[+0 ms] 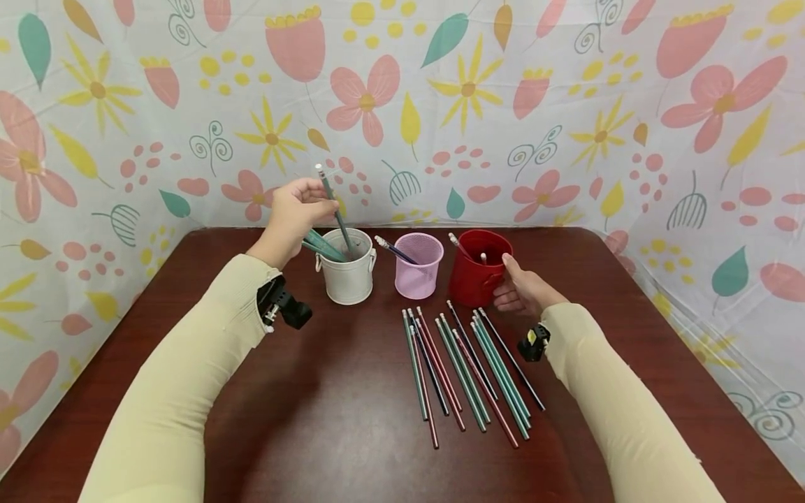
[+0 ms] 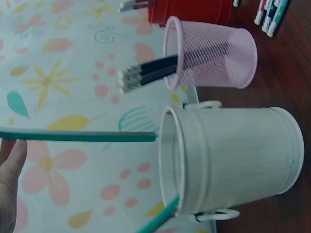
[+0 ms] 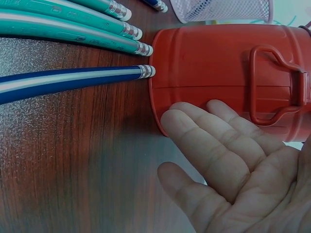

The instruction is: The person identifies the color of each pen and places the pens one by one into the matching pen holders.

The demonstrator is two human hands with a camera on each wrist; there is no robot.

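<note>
Left hand: a teal-green pencil with a white eraser (image 1: pixel 340 223) is pinched upright, slightly tilted, between thumb and fingers of the left hand (image 1: pixel 293 218).
White metal bucket with side handles: the pinched pencil's lower end is held at the mouth of this bucket (image 1: pixel 348 283); whether the rim is passed cannot be told. Other teal-green pencils (image 1: pixel 323 246) are already housed inside, leaning left.
Pink mesh cup: at least two dark blue pencils (image 2: pixel 155 65) are already contained in this cup (image 1: pixel 418 281).
Loose pencils: a mixed group in green, red and dark blue (image 1: pixel 465 369) is left on the brown table (image 1: pixel 302 419), so much sorting by colour appears unfinished.
Red metal bucket: a red pencil (image 1: pixel 460 246) is already placed in this bucket (image 1: pixel 468 279); a second eraser end is seen, its colour hidden.
Right hand: nothing is gripped by the right hand (image 1: pixel 527 290); its fingers are extended loosely beside the red bucket, contact being unclear.
</note>
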